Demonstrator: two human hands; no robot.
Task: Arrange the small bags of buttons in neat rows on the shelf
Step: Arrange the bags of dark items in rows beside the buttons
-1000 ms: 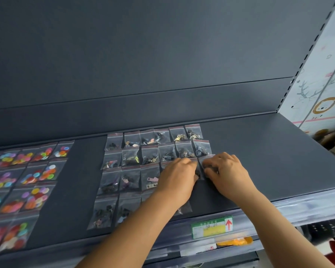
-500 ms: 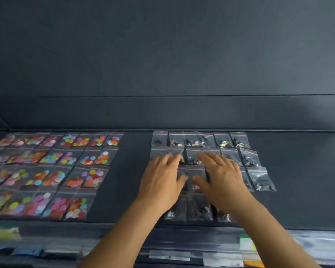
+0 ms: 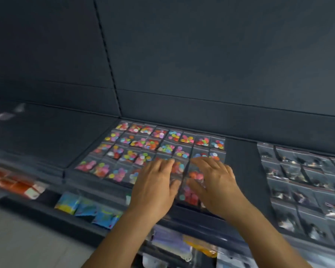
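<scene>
Item: bags of coloured buttons (image 3: 143,144), laid in a grid of rows on the dark shelf (image 3: 240,151).
Bearing: directly under and ahead of both hands; rows run left to right.
Nearer hand: neither; both are over the grid's near right corner.
Left hand (image 3: 155,184): fingers straight, palm down on the bags, gripping nothing.
Right hand (image 3: 213,182): the same, fingers spread.
Adjacent: bags of dark pieces (image 3: 307,186), well apart to the right.

A dark grey back panel (image 3: 201,55) is seen rising behind the shelf (image 3: 240,161), divided by a slotted vertical upright (image 3: 106,55) left of centre. A second dark shelf section (image 3: 37,132) is set to the left. Pale floor (image 3: 17,238) is glimpsed at the near left. Blurred coloured packets (image 3: 89,209) are hung below the front edge. Lighting is dim and even.
</scene>
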